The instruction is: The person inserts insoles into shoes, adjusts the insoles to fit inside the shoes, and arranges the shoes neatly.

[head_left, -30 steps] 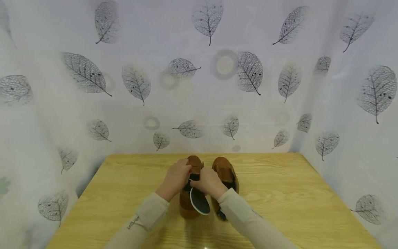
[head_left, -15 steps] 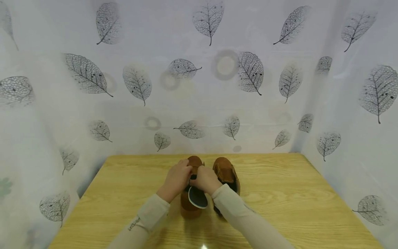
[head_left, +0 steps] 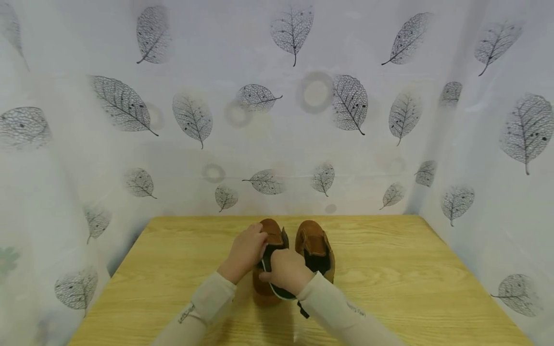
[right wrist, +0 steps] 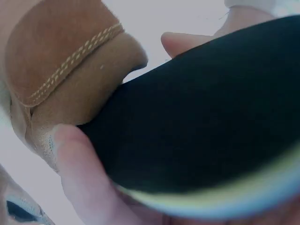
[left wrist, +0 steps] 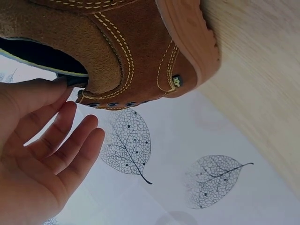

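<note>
A brown stitched leather shoe with a dark opening stands on the left of a pair. My left hand is at its left side; in the left wrist view, thumb and index finger of that hand pinch a dark edge at the opening, while the other fingers are loosely bent. A dark insole with a pale rim slants into this shoe's opening, its rear end sticking out. My right hand grips the insole, thumb on one side and fingers beneath. How far its front reaches inside is hidden.
The second brown shoe stands just right of the first, partly behind my right hand and sleeve. Both are on a wood-grain table. A white leaf-print curtain hangs behind and along both sides.
My right hand has moved back toward me along the insole, gripping it nearer its rear end. More of the shoe's opening shows now. The left hand has stayed nearly still.
</note>
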A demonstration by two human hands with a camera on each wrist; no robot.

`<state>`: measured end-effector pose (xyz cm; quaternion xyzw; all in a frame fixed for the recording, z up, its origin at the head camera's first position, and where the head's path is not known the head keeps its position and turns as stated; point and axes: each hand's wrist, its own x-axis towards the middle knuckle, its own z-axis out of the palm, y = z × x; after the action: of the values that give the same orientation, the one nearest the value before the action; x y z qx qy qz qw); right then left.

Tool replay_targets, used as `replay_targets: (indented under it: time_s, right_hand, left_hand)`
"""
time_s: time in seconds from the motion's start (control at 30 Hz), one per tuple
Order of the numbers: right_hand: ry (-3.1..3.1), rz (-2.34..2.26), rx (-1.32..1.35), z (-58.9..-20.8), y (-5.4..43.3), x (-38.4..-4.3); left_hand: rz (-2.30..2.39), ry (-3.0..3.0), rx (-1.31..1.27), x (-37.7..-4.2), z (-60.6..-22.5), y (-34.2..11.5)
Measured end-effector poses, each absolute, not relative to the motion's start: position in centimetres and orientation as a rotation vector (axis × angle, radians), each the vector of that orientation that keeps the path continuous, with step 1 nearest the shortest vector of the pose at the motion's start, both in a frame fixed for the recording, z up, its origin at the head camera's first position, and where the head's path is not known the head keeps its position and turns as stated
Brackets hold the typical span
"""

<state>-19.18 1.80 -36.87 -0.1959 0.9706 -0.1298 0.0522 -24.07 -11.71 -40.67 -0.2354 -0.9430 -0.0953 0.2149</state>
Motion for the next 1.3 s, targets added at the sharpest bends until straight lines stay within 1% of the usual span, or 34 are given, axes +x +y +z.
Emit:
replay_targets:
  time_s: [0.2, 0.37, 0.57, 0.77, 1.3]
  right_hand:
    - [2.970, -0.353, -0.562, -36.5, 2.9, -17.1]
    - [2.988, -0.408, -0.548, -36.2, 3.4, -16.4]
    - [2.987, -0.595, -0.524, -36.4, 3.5, -16.6]
    - [3.025, -0.680, -0.509, -36.6, 3.5, -16.9]
    - [3.124, -0.670, -0.579, -37.6, 2.5, -17.5]
  left_hand:
    - [-0.265, -2.617, -0.642, -24.0, -40.7, -11.7]
    - [-0.292, -2.586, -0.651, -24.1, -40.7, -11.7]
    - [-0.286, -2.573, -0.655, -24.2, -40.8, -11.7]
    - [-0.286, -2.586, -0.649, -24.2, -41.0, -11.8]
    - [-0.319, -2.615, -0.644, -24.2, -41.2, -11.7]
